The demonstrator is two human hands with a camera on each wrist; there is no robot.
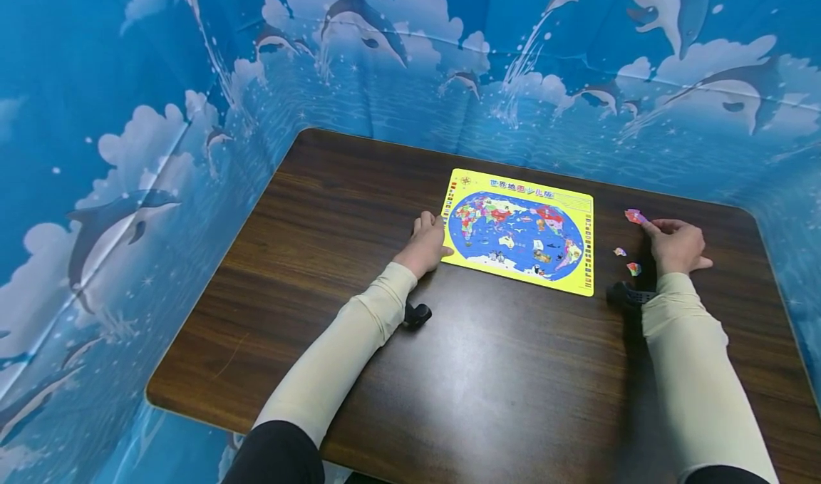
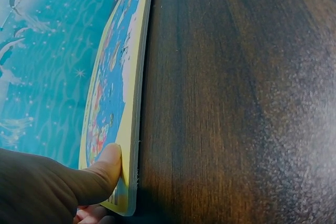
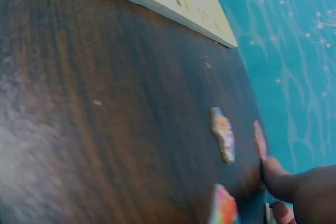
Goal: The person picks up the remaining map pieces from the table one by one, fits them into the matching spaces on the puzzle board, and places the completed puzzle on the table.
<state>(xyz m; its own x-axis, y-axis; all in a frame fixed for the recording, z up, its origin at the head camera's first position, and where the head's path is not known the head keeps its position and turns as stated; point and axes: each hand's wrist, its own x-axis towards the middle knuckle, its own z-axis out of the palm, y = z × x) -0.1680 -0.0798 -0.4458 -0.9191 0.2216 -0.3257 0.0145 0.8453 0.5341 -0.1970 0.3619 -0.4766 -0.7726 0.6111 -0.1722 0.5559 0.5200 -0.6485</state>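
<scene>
A yellow-bordered world map puzzle board [image 1: 521,270] lies flat on the table. At its left end my left hand [image 1: 426,247] holds the lower corner; in the left wrist view the thumb [image 2: 109,163] presses on the border while other fingers curl at the edge. To the right of the board my right hand [image 1: 678,246] pinches a pink-red puzzle piece [image 1: 633,216] at thumb and fingertip. Nearer to me lie a small pale puzzle piece [image 1: 619,251] and a red-green puzzle piece [image 1: 633,269]. Another pale-edged piece [image 3: 269,212] shows beside the right fingers.
The dark wood-grain table [image 1: 359,184] has rounded corners. A blue dolphin-print cloth [image 1: 410,99] hangs behind it and along both sides. Black wrist-worn devices sit under each forearm, the left one [image 1: 418,316] close over the tabletop.
</scene>
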